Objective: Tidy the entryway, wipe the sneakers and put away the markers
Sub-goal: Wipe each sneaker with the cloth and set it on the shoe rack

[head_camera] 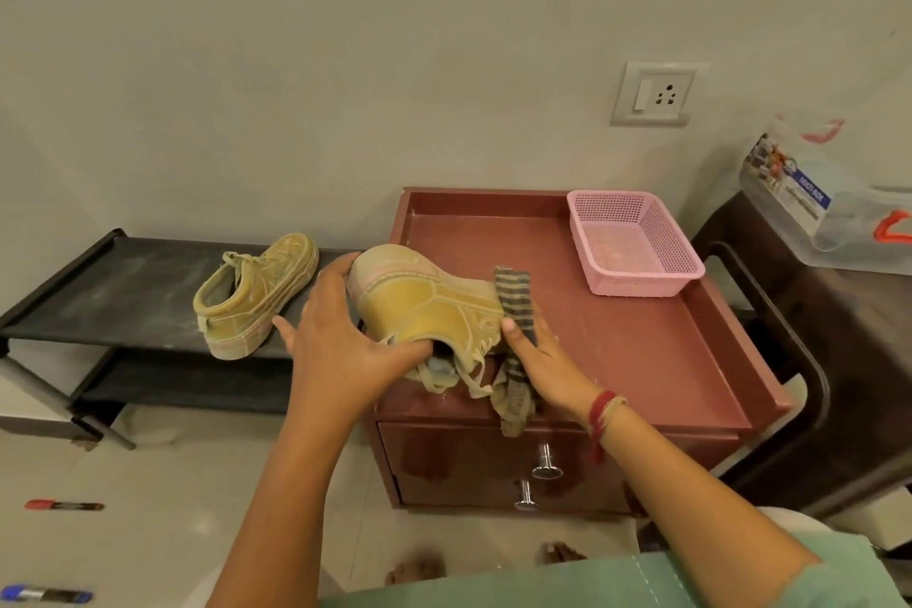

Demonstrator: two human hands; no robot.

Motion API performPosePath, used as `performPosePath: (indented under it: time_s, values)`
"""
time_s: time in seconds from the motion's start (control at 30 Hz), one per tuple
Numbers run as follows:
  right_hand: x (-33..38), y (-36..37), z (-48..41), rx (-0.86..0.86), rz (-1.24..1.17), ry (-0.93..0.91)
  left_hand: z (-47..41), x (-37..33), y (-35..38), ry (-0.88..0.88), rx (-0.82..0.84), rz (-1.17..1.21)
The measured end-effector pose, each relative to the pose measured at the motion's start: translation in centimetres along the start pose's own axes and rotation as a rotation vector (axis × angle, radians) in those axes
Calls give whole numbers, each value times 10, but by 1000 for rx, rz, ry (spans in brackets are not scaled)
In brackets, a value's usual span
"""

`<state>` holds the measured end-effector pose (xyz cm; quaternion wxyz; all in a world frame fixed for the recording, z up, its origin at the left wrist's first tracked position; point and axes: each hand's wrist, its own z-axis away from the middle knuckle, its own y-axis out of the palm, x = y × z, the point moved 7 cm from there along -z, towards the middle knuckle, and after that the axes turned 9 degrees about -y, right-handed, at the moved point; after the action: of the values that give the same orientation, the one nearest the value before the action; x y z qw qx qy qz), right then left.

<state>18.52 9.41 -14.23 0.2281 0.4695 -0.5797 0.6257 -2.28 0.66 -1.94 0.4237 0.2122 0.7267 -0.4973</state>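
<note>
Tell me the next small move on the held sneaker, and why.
Probably sweep the striped grey cloth along the side of the dusty tan sneaker: the left hand grips it steady, and the right hand holds the cloth against it.

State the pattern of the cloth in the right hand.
The cloth has dark and light stripes; head view.
</note>
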Motion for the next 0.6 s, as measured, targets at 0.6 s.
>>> performPosePath:
  time_s: [0.6]
  values:
    - [95,30,1,-148,20,-408,-8,15,-4,2,17,-57]
